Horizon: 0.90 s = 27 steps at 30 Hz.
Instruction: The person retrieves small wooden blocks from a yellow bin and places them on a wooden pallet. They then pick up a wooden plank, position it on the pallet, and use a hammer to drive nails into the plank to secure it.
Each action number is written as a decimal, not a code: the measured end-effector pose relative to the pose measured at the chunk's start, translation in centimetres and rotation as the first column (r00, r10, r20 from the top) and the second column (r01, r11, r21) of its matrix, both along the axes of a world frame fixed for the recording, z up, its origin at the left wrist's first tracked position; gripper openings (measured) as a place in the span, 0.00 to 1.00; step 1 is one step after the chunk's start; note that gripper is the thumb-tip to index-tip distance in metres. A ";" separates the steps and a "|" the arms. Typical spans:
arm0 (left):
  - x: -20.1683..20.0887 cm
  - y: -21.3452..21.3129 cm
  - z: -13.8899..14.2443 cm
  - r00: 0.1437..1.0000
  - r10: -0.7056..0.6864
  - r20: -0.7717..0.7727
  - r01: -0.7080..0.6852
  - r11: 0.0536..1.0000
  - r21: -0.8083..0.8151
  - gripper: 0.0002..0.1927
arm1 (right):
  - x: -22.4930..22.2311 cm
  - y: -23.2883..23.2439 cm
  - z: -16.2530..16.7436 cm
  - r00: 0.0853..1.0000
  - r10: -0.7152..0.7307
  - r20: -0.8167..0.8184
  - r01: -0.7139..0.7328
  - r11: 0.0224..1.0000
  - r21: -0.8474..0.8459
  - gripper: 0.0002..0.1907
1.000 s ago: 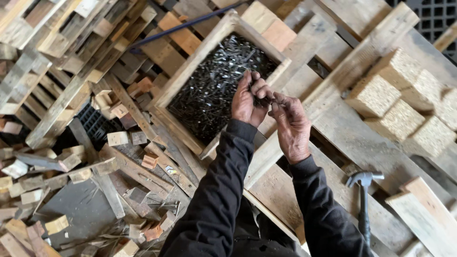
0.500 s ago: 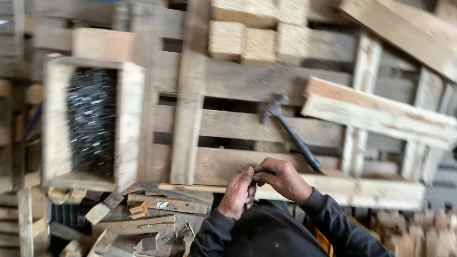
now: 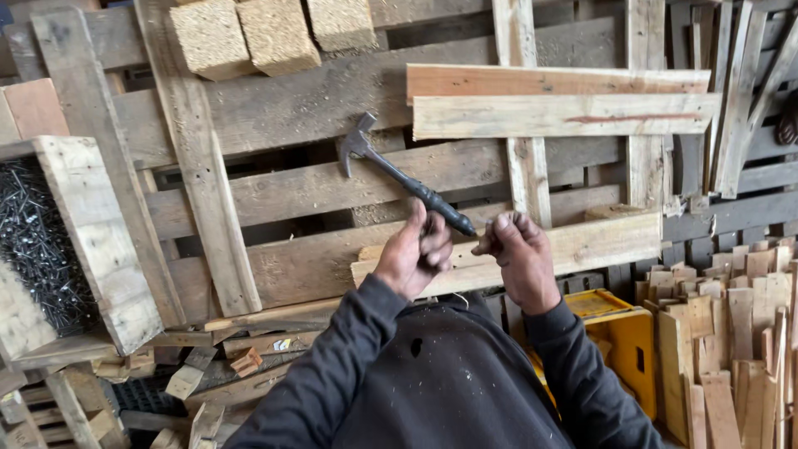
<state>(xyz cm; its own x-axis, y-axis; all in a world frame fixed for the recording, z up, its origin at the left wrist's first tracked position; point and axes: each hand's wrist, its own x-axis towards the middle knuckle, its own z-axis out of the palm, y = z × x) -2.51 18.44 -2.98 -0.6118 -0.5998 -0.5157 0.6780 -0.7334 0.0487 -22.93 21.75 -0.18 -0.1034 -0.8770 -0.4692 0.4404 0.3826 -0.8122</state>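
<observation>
A person in a dark long-sleeved top leans over a wooden pallet (image 3: pixel 316 183) made of worn grey planks, seen from above the head. Both hands are raised close together over the front edge of the pallet.

The left hand (image 3: pixel 413 254) has its fingers curled inward, its grip closed, and the tips sit right at the end of the handle of a hammer (image 3: pixel 399 179). Whether the fingers actually clasp the handle or only touch it cannot be told. The right hand (image 3: pixel 519 254) is just beside the left, also with a closed grip, thumb and fingers pinched together as if around something very small; what it holds is too small to see.

The hammer lies on the pallet planks, slanting from upper left to lower right. Its metal claw head points toward the upper left and its dark handle runs down toward the hands.

At the far left stands a wooden box (image 3: pixel 91 241) filled with dark nails (image 3: pixel 37 241), well apart from the hands. Three pale blocks of pressed wood (image 3: pixel 274 33) rest along the top edge of the pallet. Two lighter loose boards (image 3: pixel 565 104) lie across the pallet above the right hand. A yellow crate (image 3: pixel 628 333) sits below on the right, next to a stack of short upright wood pieces (image 3: pixel 731 333).
</observation>
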 end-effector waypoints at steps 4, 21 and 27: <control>-6.5 -1.2 -3.3 0.975 0.151 0.162 -0.179 0.967 0.178 0.18 | -2.1 -0.2 0.4 0.977 -0.042 0.208 0.035 0.999 0.033 0.07; -8.7 2.7 -6.0 0.902 0.390 0.185 -0.421 0.891 0.173 0.11 | -4.8 0.1 -2.4 0.972 0.012 0.235 -0.060 0.978 0.199 0.07; -5.1 2.9 -6.3 0.935 0.335 -0.119 -0.329 0.942 0.069 0.11 | -0.4 -0.7 -3.8 0.979 0.013 0.204 -0.044 0.988 0.149 0.06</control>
